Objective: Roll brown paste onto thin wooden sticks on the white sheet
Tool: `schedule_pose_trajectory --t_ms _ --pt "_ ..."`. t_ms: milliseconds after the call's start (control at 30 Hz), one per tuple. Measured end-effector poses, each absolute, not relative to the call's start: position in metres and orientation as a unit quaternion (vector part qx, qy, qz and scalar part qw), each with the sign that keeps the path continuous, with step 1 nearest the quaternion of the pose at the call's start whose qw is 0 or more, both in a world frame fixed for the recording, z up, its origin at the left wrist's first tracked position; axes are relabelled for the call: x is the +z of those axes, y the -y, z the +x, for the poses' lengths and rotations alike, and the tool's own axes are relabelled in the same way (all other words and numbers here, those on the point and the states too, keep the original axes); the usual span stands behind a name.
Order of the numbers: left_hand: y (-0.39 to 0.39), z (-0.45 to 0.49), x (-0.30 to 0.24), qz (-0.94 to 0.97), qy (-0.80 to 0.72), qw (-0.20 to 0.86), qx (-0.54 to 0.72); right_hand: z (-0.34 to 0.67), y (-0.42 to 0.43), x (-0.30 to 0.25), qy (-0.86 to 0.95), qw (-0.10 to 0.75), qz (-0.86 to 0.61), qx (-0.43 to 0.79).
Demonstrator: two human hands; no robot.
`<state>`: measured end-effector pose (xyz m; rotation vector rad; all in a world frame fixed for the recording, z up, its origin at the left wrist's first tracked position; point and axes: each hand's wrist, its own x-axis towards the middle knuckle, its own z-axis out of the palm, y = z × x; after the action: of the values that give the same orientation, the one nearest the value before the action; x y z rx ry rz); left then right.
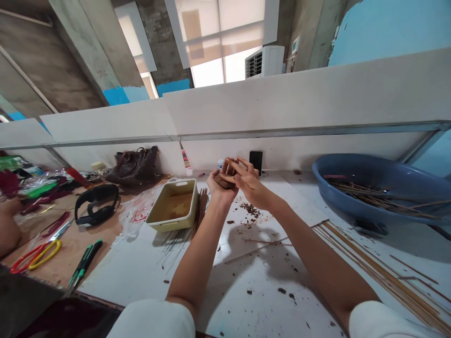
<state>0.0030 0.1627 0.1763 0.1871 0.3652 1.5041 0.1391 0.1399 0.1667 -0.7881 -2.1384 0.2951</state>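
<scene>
We cup brown lump (225, 181) in left hand (217, 185), fingers curled under | right hand (247, 182) fingers straight, together, pressing on top | held over table (246, 281) so crumbs (251, 209) land there

The white surface (148, 267) lies open in the near middle, under the left hand (219, 184) and right hand (248, 182) raised about a brown lump (224, 181); only dark crumbs (250, 209) and one thin stick (268, 242) lie there. On the left, a yellow tray (172, 206) and a bundle of sticks (199, 211) just beside it block the way. On the right, long sticks (380, 267) fan across, with a blue basin (373, 188) behind them. A white partition (282, 108) closes the back.
</scene>
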Motion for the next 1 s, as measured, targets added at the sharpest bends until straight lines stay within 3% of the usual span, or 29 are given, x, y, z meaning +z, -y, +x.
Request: schedule_pose_trajectory --t_ms 233,433,633,1000 --pt "-0.150 0.002 0.191 0.171 -0.148 0.708 0.669 0.142 -0.154 0.166 0.779 0.517 -0.311 0.169" --pt "-0.151 0.005 0.189 0.137 -0.138 0.716 0.670 0.150 -0.153 0.177 0.667 0.636 -0.306 0.236" --pt "-0.150 0.008 0.187 0.112 -0.156 0.722 0.665 0.149 -0.151 0.185 0.577 0.637 -0.242 0.451" --pt "-0.152 0.009 0.182 0.141 -0.171 0.726 0.651 0.153 -0.145 0.187 0.570 0.640 -0.231 0.460"
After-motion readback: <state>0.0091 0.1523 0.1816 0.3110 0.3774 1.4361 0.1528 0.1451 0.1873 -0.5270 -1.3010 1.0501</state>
